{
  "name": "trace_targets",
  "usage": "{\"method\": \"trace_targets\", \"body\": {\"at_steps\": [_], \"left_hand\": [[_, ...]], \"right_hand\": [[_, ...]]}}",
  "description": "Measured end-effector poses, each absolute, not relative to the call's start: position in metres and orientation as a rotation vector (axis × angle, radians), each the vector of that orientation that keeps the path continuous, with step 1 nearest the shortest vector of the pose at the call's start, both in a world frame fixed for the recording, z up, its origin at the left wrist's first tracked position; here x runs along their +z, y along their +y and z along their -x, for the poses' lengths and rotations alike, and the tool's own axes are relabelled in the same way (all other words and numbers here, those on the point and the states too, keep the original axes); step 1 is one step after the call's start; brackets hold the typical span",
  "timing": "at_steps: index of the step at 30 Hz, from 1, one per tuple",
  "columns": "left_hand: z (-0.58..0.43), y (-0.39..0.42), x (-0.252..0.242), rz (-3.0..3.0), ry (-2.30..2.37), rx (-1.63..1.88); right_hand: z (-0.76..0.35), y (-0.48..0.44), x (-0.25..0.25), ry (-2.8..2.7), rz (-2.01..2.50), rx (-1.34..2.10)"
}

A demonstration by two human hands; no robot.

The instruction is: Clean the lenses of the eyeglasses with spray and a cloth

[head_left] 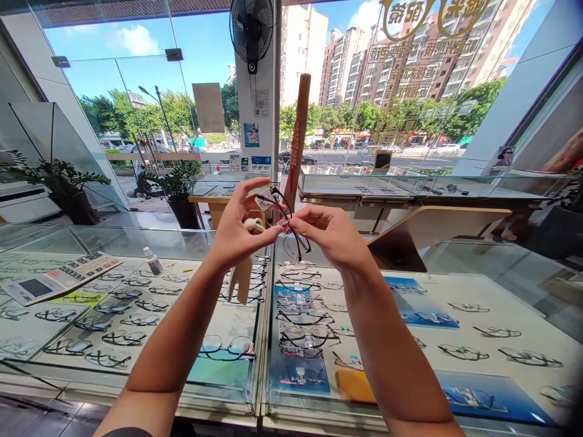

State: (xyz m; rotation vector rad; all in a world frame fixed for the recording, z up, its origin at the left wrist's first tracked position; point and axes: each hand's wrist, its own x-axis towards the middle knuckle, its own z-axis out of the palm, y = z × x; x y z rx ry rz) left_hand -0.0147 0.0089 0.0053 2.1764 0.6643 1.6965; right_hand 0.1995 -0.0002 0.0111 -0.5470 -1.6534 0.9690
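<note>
Both my hands are raised in front of me over a glass display counter (pixel 410 285). Between them is a pair of thin black-framed glasses (pixel 286 224). My left hand (pixel 239 227) pinches one side of the frame with thumb and fingers and also has a small white cloth-like piece tucked in the palm. My right hand (pixel 330 233) pinches the other side of the frame at its fingertips. One temple of the glasses hangs down between the hands.
Under the glass lie rows of spectacle frames (pixel 300 318). A small white bottle (pixel 152 261) and a calculator-like device (pixel 59 278) rest on the left counter top. A tall brown pole (pixel 298 136), potted plants (pixel 180 185) and large windows stand behind.
</note>
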Motion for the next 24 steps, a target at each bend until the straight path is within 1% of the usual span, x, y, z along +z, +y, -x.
{"method": "trace_targets", "body": {"at_steps": [5,10,13,16,20,24], "left_hand": [[0.018,0.010,0.007,-2.160,0.706,1.670],[0.023,-0.003,0.016,-2.011,0.856,1.745],[0.017,-0.018,0.019,-1.983,0.888,1.589],[0.007,-0.026,0.018,-1.973,0.880,1.485],[0.000,-0.024,0.018,-1.838,0.866,1.495],[0.004,-0.020,0.021,-1.777,0.879,1.562]], "right_hand": [[-0.199,0.002,0.009,-1.624,0.554,0.921],[-0.197,0.004,0.006,-1.488,0.588,0.811],[-0.190,-0.004,0.006,-1.514,0.618,0.645],[-0.182,-0.015,0.006,-1.583,0.642,0.383],[-0.177,-0.021,0.005,-1.620,0.616,0.142],[-0.177,-0.024,0.006,-1.706,0.584,0.090]]}}
